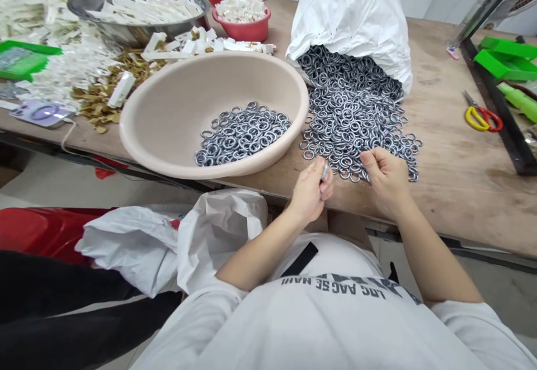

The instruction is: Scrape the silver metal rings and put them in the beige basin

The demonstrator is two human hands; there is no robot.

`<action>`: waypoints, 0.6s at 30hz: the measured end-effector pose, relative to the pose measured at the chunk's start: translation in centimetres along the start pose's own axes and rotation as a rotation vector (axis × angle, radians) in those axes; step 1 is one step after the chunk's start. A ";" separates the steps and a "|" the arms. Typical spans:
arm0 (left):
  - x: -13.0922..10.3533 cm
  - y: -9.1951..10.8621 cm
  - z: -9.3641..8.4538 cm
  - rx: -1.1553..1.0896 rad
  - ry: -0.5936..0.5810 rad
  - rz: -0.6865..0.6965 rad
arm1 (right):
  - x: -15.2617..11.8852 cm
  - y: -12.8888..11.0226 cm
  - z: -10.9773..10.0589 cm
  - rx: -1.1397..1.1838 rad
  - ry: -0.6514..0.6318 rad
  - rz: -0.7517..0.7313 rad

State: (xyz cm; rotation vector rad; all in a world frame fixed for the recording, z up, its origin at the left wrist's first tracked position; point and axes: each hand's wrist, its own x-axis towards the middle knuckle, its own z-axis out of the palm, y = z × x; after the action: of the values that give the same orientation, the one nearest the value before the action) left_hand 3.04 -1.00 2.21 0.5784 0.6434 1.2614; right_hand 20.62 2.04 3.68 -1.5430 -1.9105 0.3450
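Close to the table's front edge, my left hand [311,190] is closed on a grey metal ring [325,171], only part of which shows between the fingers. My right hand [386,181] is closed at the near edge of a heap of metal rings [350,121]; its thumb presses on the curled fingers, and whatever it grips is hidden. The heap spills out of a white sack [350,12] lying on its side. To the left of my hands stands a large beige basin [168,113] with more loose rings [243,135] gathered in its right part.
Scissors [482,117] and green trays [505,62] lie to the right, by a black metal frame [495,102]. White plastic pieces [37,1], brass-coloured parts [98,93], a steel bowl [138,32] and a red bowl [245,29] crowd the left. Another person's dark-clothed legs [62,314] show lower left.
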 end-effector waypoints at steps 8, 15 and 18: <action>0.7 1.4 -3.8 -0.240 0.167 -0.059 | 2.0 -1.4 3.6 -0.408 -0.217 -0.143; 1.5 2.1 -4.0 -0.203 0.191 -0.098 | 2.8 -1.3 4.5 -0.521 -0.295 -0.156; 1.5 2.2 -4.2 -0.153 0.181 -0.096 | 2.7 -0.8 4.2 -0.456 -0.282 -0.138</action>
State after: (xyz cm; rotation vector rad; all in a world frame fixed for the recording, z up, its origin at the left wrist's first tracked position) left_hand -1.19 1.14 0.66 0.3054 0.7089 1.2685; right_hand 17.08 5.16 1.79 -1.7014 -2.4291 0.0666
